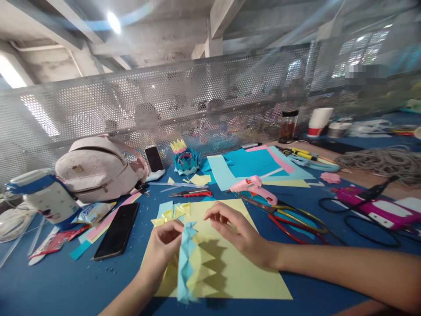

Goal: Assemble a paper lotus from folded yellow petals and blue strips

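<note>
Perforated metal panels (131, 101) are standing behind a blue table (66, 281). At the far left, a blue-and-white bottle (49, 195) is standing just beside a pale pink backpack (95, 169), and a black smartphone (116, 230) is lying face up nearer the person. Toward the middle, the left hand (161, 248) is pinching the upper part of a spiked, folded paper strip (186, 267), light blue along one side and yellow along the other, holding it above a yellow paper sheet (259, 281). Beyond it, a blue paper flower (186, 163) is sitting near a red utility knife (200, 193). Just right of the strip, the right hand (243, 235) is hovering with loosely curled fingers, gripping nothing visible. Farther right, a pink glue gun (253, 188) is lying beside scissors (258, 203), and a magenta-and-white device (375, 206) is resting near a heap of gray cord (388, 162).
</note>
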A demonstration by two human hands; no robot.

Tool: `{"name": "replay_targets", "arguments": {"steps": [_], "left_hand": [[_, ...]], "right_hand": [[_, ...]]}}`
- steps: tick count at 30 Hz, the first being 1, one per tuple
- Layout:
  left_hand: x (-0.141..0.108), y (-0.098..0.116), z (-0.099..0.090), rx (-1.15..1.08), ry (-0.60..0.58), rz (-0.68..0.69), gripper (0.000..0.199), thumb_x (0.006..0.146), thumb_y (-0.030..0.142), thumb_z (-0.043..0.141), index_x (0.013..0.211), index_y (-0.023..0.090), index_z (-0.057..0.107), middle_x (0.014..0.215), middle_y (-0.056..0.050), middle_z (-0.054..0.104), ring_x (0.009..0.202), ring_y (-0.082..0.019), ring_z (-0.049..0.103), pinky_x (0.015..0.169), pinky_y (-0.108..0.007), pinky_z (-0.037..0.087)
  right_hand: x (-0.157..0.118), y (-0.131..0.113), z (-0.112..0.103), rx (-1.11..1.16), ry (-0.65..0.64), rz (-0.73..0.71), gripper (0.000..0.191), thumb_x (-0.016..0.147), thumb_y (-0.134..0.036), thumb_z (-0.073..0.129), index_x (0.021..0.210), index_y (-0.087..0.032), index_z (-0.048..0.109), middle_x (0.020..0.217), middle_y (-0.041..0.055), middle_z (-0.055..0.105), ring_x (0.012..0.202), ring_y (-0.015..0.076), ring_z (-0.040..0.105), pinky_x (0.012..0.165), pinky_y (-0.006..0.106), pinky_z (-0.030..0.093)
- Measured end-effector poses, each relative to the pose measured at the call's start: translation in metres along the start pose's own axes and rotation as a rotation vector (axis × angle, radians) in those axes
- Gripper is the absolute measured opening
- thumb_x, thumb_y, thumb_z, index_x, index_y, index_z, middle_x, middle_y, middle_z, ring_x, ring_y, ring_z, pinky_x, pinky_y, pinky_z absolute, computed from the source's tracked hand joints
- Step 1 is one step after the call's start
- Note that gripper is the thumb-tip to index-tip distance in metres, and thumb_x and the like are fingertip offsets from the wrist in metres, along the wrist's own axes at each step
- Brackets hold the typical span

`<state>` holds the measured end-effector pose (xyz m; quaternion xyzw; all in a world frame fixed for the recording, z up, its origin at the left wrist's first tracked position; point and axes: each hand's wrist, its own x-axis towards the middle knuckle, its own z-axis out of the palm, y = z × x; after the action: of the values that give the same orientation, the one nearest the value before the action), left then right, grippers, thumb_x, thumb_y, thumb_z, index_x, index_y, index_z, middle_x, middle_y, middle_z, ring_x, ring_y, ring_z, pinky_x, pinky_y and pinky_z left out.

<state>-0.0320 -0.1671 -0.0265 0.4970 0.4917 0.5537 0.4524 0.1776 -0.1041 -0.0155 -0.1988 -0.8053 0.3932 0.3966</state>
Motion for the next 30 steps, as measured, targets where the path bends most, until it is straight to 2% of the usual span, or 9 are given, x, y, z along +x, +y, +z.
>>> {"name": "replay_targets", "arguments": {"steps": [4,7,10,13,15,19,22,25,30], "left_hand": [[0.005,-0.004,-0.005,-0.077,0.102,-0.084,0.031,0.068,0.041,0.081,0.071,0.016,0.064,0.054,0.004,0.056,0.047,-0.009,0.051,0.048,-0.019,0.041],[0.007,-0.001,-0.011,0.011,0.166,0.102,0.022,0.074,0.034,0.077,0.080,0.015,0.069,0.075,-0.002,0.065,0.061,-0.012,0.060,0.056,-0.021,0.049],[0.003,0.004,-0.014,0.182,0.187,0.396,0.005,0.082,0.023,0.070,0.082,0.018,0.070,0.090,-0.005,0.066,0.083,-0.017,0.065,0.071,-0.024,0.054],[-0.005,0.007,-0.009,0.455,0.098,0.647,0.016,0.085,0.010,0.063,0.090,0.023,0.070,0.097,-0.005,0.067,0.097,-0.018,0.064,0.084,-0.026,0.053],[-0.011,0.007,-0.004,0.610,-0.007,0.739,0.027,0.086,0.003,0.059,0.099,0.025,0.069,0.104,-0.005,0.067,0.099,-0.017,0.065,0.088,-0.027,0.051],[-0.016,0.006,0.003,0.714,-0.186,0.859,0.042,0.085,-0.005,0.050,0.114,0.023,0.063,0.108,-0.007,0.067,0.102,-0.014,0.065,0.091,-0.023,0.051],[-0.014,0.006,0.004,0.719,-0.249,0.956,0.044,0.085,-0.008,0.048,0.116,0.019,0.061,0.105,-0.007,0.068,0.108,-0.015,0.063,0.099,-0.024,0.047],[-0.011,0.007,0.003,0.708,-0.270,0.968,0.043,0.085,-0.008,0.048,0.116,0.017,0.061,0.104,-0.008,0.068,0.110,-0.016,0.061,0.102,-0.025,0.045],[-0.014,0.006,0.002,0.678,-0.250,0.791,0.039,0.088,-0.004,0.046,0.114,0.022,0.061,0.111,-0.008,0.062,0.107,-0.015,0.061,0.093,-0.024,0.048]], "right_hand": [[-0.002,0.000,-0.003,0.107,0.030,0.047,0.023,0.099,-0.038,0.046,0.092,-0.018,0.056,0.083,0.0016,0.055,0.073,0.0127,0.052,0.066,0.024,0.043],[-0.001,-0.002,-0.004,0.194,-0.025,0.069,0.031,0.100,-0.040,0.045,0.088,-0.016,0.060,0.078,0.0019,0.058,0.072,0.0123,0.053,0.066,0.024,0.043],[-0.001,-0.001,-0.002,0.284,-0.117,0.152,0.038,0.100,-0.045,0.044,0.100,-0.014,0.067,0.089,0.0068,0.067,0.074,0.0134,0.057,0.059,0.022,0.043],[-0.001,0.005,0.002,0.365,-0.194,0.252,0.042,0.097,-0.050,0.048,0.110,-0.015,0.067,0.096,0.0084,0.068,0.072,0.0130,0.058,0.052,0.020,0.042],[-0.001,0.010,0.004,0.368,-0.182,0.296,0.041,0.092,-0.050,0.056,0.111,-0.015,0.067,0.093,0.0066,0.068,0.071,0.0124,0.058,0.057,0.021,0.044],[0.001,0.016,0.004,0.273,-0.065,0.278,0.036,0.084,-0.047,0.068,0.102,-0.016,0.068,0.095,0.0042,0.066,0.072,0.0118,0.056,0.065,0.024,0.044],[0.003,0.015,0.003,0.229,-0.070,0.247,0.029,0.087,-0.043,0.065,0.096,-0.016,0.068,0.090,0.0027,0.065,0.071,0.0115,0.055,0.064,0.023,0.043],[0.003,0.013,0.002,0.206,-0.098,0.225,0.025,0.088,-0.040,0.064,0.095,-0.016,0.068,0.089,0.0020,0.064,0.069,0.0108,0.053,0.064,0.023,0.042],[0.003,0.013,0.003,0.166,-0.110,0.228,0.025,0.088,-0.040,0.064,0.089,-0.015,0.068,0.086,0.0019,0.063,0.069,0.0109,0.051,0.063,0.022,0.041]]}}
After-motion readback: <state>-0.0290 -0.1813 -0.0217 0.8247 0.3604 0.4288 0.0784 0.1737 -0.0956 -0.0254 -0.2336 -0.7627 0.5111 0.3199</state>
